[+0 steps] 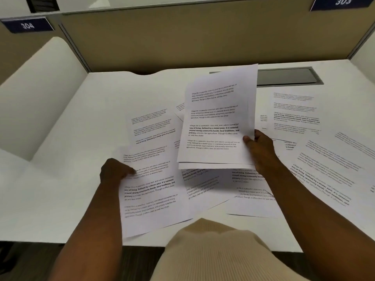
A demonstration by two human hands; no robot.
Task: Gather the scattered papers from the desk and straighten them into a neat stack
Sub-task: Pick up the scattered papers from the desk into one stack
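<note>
Several printed white sheets lie scattered over the white desk (85, 110). My right hand (258, 147) pinches the right edge of a small bundle of sheets (215, 118), lifted and tilted above the desk. My left hand (113, 172) grips the left edge of another printed sheet (150, 191), which reaches the desk's front edge. More loose sheets lie flat at the right (296, 114), the far right (332, 167), the centre front (249, 191) and behind the left sheet (152, 124).
A tan partition wall (182, 41) closes the desk's back, with white side dividers left and right. A dark cable tray (288, 77) is recessed at the back right. Blue number plates read 304 (27, 25) and 303 (343, 2).
</note>
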